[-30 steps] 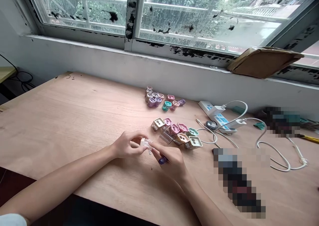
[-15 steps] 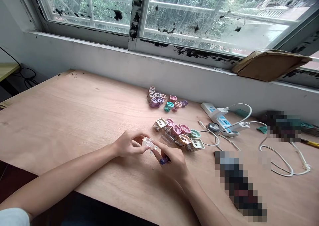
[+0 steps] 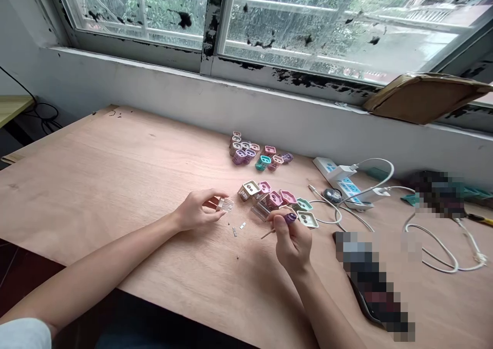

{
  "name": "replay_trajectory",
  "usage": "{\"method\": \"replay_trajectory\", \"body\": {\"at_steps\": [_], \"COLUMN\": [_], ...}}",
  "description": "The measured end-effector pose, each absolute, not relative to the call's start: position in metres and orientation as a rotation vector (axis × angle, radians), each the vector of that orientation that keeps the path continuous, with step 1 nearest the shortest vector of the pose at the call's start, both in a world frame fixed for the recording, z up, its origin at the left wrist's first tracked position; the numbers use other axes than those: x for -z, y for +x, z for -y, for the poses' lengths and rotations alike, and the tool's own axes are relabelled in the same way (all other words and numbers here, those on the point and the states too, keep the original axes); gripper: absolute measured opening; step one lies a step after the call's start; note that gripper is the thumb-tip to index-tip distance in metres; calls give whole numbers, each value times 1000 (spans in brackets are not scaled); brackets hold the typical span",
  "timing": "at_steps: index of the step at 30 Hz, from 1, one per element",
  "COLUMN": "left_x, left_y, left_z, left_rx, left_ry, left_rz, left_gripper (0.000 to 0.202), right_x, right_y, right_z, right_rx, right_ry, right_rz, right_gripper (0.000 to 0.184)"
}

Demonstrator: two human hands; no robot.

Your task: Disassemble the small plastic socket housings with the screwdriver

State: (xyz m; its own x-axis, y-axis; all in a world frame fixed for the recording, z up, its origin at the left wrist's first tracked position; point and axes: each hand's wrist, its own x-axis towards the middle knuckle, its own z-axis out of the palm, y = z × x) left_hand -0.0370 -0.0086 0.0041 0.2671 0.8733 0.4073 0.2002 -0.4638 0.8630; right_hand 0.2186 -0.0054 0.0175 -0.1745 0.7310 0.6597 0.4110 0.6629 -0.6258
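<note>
My left hand (image 3: 198, 210) pinches a clear plastic sharpener part (image 3: 225, 205) between thumb and fingers, a little above the table. Wrapped in my right hand (image 3: 295, 241) is a screwdriver (image 3: 290, 218) with a purple handle; its thin shaft points down and left. Between the hands lie two small metal blades, one darker (image 3: 234, 232) and one bright (image 3: 242, 226). A tiny screw (image 3: 238, 257) sits nearer the table's front edge. Behind my right hand stand several two-hole pencil sharpeners (image 3: 274, 199) in pink, cream and green, partly covered by my fingers, and a clear plastic case (image 3: 261, 211).
Farther back is another group of purple, white, teal and pink sharpeners (image 3: 239, 156). To the right are a power strip (image 3: 348, 186) with white cables, a blurred dark phone-like object (image 3: 362, 297) and a yellow-handled tool (image 3: 479, 219). Cardboard (image 3: 427, 98) leans at the window.
My right hand has drawn back to the right with the screwdriver, away from the clear part. A bright blade now shows loose on the table. My left hand keeps its hold.
</note>
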Motion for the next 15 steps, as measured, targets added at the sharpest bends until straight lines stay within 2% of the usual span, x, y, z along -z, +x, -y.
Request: {"method": "replay_trajectory", "body": {"at_steps": [5, 15], "left_x": [-3, -7], "left_y": [-36, -35], "left_z": [9, 11], "left_rx": [-1204, -1150], "left_ry": [1874, 1911], "left_rz": [-993, -1026], "left_gripper": [39, 43], "right_x": [-5, -7], "right_y": [220, 220], "right_z": [3, -1], "right_rx": [-525, -362], "right_ry": [-927, -998], "right_rz": [1748, 1812], "right_gripper": [21, 25]}}
